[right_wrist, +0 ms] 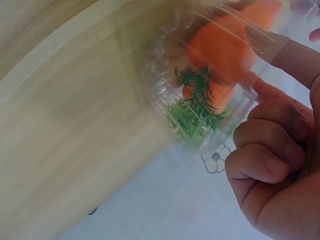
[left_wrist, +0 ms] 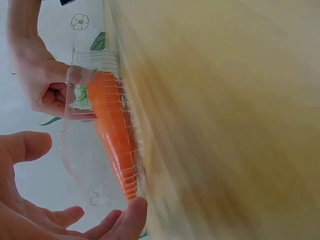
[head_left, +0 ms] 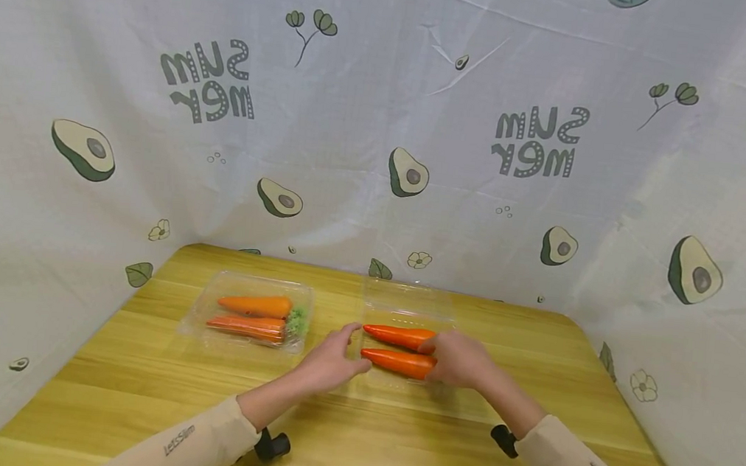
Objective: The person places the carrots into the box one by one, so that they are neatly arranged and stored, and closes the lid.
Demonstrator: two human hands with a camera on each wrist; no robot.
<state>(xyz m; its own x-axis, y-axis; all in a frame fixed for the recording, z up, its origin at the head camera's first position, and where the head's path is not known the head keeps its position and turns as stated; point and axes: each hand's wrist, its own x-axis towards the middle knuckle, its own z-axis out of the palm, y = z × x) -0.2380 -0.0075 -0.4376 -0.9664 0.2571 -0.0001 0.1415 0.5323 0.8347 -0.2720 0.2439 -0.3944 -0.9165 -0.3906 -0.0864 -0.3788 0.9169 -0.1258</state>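
Observation:
Two orange carrots lie side by side in a clear plastic clamshell box (head_left: pixel 405 320), its lid standing open at the back. My right hand (head_left: pixel 458 359) reaches over the box's right side. Its thumb and index finger pinch the thick end of the near carrot (head_left: pixel 395 362); the other fingers are curled in, as the right wrist view shows. The far carrot (head_left: pixel 394 335) lies just behind. Green sprigs (right_wrist: pixel 197 92) show by the thick ends. My left hand (head_left: pixel 333 361) is at the box's left end, fingers spread, one fingertip right at the near carrot's tip.
To the left stands another clear box (head_left: pixel 225 276) holding two carrots and some green leaves. Both boxes are on a wooden table (head_left: pixel 152 399). A white cloth (head_left: pixel 350 112) printed with avocados hangs behind and at the sides.

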